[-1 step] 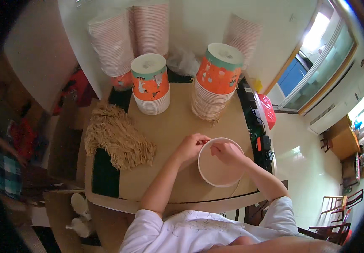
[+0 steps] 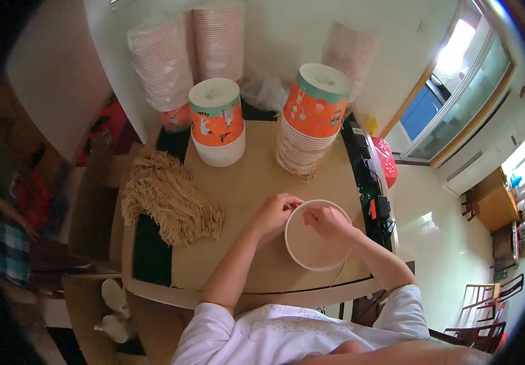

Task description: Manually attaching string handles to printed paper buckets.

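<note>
A white round paper bucket (image 2: 317, 255) stands mouth up in front of me, near the table's front edge. My left hand (image 2: 276, 214) is closed at its far left rim, fingertips pinched against the wall. Inside the mouth, my right hand (image 2: 329, 224) is curled with its fingers bent toward the same far left side; what they hold is hidden. A thin tan strand (image 2: 339, 274) trails down beside the bucket's right side. To the left lies a heap of tan paper-twine strands (image 2: 168, 198).
Upside-down stacks of orange-and-white paper buckets stand at the back, one left (image 2: 217, 131) and one right (image 2: 315, 109) with strands round it. Wrapped bucket stacks (image 2: 218, 42) lean by the wall. A power strip (image 2: 383, 207) lines the table's right edge. Cardboard (image 2: 262, 149) covers the tabletop.
</note>
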Demonstrator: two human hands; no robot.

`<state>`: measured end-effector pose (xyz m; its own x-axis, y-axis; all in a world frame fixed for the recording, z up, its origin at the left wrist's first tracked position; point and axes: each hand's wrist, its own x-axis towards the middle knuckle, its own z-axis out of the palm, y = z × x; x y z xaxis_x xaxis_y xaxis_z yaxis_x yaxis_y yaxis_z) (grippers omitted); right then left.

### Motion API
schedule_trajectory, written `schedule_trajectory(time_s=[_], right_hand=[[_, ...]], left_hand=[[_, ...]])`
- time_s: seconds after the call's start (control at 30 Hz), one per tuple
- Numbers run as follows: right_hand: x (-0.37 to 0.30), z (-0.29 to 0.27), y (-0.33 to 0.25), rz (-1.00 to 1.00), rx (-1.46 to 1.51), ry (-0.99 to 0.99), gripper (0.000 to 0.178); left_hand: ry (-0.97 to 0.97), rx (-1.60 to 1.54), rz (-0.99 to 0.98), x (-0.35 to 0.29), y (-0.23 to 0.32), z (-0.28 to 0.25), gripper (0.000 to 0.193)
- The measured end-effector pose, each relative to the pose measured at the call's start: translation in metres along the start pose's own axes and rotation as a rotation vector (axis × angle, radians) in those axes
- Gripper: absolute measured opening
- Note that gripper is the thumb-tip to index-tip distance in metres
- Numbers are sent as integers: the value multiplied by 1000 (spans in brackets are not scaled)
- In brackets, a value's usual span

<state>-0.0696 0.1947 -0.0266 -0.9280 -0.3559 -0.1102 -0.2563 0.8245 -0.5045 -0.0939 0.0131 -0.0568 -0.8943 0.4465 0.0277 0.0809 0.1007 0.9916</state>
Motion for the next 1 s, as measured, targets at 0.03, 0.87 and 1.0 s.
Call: schedule_trajectory(time_s=[0.03,0.87,1.0], right_hand=[[-1,1,0,41,-18,-7,17],[3,3,2,-60,4,7,17],[-6,-6,3,1,37,-34,19]], left_hand=[[-1,-2,-22,-1,1,1,21],[89,205,117,-1,-6,3,15],[129,228,82,-4,-2,14,12]])
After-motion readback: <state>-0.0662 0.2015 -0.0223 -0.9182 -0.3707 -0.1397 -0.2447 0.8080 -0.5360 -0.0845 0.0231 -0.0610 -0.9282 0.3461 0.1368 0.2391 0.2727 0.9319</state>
